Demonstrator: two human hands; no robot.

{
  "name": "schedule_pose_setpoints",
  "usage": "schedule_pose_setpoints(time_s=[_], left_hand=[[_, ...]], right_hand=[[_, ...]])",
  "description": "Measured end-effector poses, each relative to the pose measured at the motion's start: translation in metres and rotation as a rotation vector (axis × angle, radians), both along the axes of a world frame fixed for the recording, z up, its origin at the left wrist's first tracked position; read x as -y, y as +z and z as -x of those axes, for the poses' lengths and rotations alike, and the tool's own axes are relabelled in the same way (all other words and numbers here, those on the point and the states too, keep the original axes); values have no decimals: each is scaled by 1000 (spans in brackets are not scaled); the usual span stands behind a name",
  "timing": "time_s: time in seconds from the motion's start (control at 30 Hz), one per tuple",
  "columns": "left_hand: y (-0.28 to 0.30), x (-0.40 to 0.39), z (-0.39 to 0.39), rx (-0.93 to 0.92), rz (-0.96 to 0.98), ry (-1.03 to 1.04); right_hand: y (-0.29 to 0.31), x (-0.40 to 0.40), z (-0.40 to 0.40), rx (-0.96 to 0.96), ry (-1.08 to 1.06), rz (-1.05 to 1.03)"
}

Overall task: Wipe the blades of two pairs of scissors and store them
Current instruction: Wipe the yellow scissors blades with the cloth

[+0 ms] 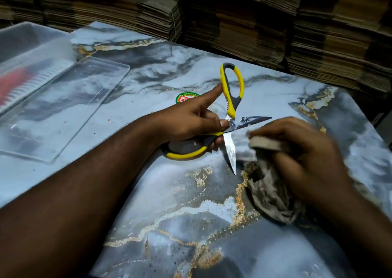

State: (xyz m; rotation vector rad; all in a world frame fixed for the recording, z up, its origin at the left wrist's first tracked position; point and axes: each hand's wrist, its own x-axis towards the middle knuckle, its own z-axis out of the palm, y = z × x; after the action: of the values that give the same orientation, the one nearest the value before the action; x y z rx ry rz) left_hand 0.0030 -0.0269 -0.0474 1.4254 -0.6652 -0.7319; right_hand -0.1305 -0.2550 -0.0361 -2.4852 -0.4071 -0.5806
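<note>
My left hand holds a pair of yellow-and-grey scissors spread wide open above the table. The forefinger props one handle and the other fingers grip the lower handle. One blade points right, the other points down towards me. My right hand clutches a grey cloth just right of the blades, beside the right-pointing blade; whether the cloth touches it I cannot tell. A red-handled item, blurred, lies inside the clear plastic box at the far left.
A clear plastic lid lies flat on the marble-patterned table, beside the box. A round green and red sticker sits behind my left hand. Stacks of flattened cardboard line the far edge.
</note>
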Motion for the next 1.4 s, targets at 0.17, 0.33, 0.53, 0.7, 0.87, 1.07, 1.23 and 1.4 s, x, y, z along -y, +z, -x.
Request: schedule_pose_setpoints(time_s=[0.17, 0.33, 0.53, 0.7, 0.87, 1.07, 1.23, 1.4], left_hand=[[-5, 1, -6, 26, -38, -8], [-7, 2, -6, 53, -41, -2], [-8, 3, -8, 48, -50, -33], [-6, 2, -7, 41, -37, -45], [-8, 4, -8, 77, -63, -49], [-8, 2, -9, 93, -55, -43], [-9, 7, -9, 83, -63, -30], [-9, 2, -7, 92, -44, -36]], right_hand=[[10, -9, -10, 47, -14, 51], [-14, -28, -24, 89, 72, 276], [-17, -15, -11, 142, 138, 401], [-16, -28, -29, 218, 50, 389], [-15, -20, -8, 146, 111, 454], [-14, -38, -28, 177, 25, 504], [-11, -28, -22, 159, 70, 530], [-15, -34, -22, 146, 55, 486]])
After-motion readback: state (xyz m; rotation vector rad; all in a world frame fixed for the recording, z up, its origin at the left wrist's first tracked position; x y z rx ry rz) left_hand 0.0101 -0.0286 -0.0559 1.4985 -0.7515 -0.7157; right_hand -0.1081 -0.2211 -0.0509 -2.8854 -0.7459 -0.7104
